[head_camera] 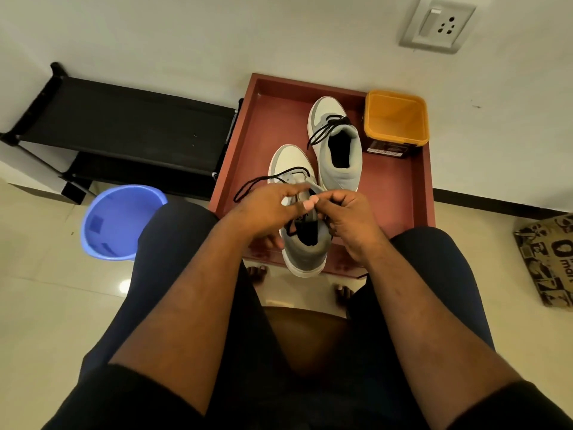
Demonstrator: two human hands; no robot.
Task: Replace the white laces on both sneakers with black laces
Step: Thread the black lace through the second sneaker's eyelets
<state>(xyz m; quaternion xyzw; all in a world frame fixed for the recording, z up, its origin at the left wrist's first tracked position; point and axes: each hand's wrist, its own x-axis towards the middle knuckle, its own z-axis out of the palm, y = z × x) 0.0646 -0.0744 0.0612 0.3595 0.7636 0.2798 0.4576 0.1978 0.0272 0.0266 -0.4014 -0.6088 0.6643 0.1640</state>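
We count two sneakers, both standing on the red tray, our landmark here. The far sneaker sits toward the tray's back, beside one orange tub in the tray's back right corner, and one black lace is threaded through it, its ends draped over the side. The near sneaker stands at the tray's front edge, heel toward us, and carries a second black lace, one loop of which trails out to the left over the tray's floor.

We see two hands, both over the near sneaker's opening. Our left hand has its fingers partly extended across the tongue, the thumb tucked under; it touches the shoe near the lace, but we cannot tell whether it actually pinches the lace. Our right hand has its fingers curled in, the tips meeting the left hand's fingertips, and it appears to pinch the black lace at the shoe's collar.

Left of the tray stand one blue bucket on the floor and one black shoe rack against the wall. Right of the tray lies one printed paper bag. On the wall above the tray sits one switch and socket plate.
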